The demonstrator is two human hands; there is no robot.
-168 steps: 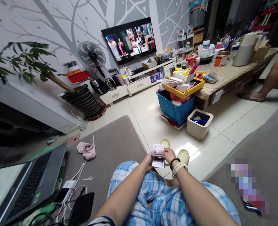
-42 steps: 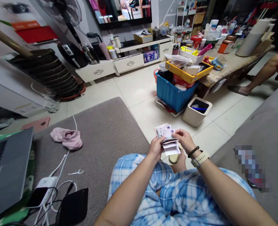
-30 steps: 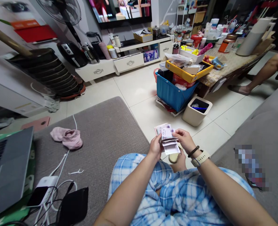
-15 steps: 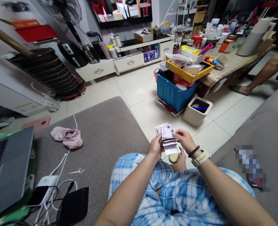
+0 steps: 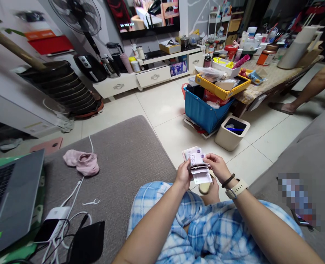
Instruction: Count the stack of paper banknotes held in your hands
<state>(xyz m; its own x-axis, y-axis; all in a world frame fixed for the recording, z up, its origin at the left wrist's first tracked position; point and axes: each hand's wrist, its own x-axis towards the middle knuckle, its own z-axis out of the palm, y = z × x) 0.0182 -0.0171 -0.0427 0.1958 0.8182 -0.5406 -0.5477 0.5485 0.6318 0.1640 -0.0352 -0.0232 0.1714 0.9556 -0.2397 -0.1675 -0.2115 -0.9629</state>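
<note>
A stack of purplish banknotes (image 5: 197,160) is held above my lap, some notes fanned out at the far side and one hanging lower at the near side. Closed round the left edge of the stack is my left hand (image 5: 183,173). With thumb and fingertips, my right hand (image 5: 216,165) pinches the upper right edge of the notes. A dark bracelet (image 5: 228,181) and a pale-strapped watch (image 5: 236,189) are on my right wrist. Under the hands, blue plaid trousers (image 5: 162,209) cover my legs.
On the grey sofa at left lie pink socks (image 5: 82,161), a laptop (image 5: 16,198), cables and a black pouch (image 5: 87,242). Ahead stand a beige bin (image 5: 230,141), a blue basket (image 5: 203,112) and a cluttered table (image 5: 272,79). Another person's leg (image 5: 308,88) is at right.
The view has shifted slightly, so everything appears a little lower and to the right. Both hands keep hold of the banknotes, with hardly any change in their grip.
</note>
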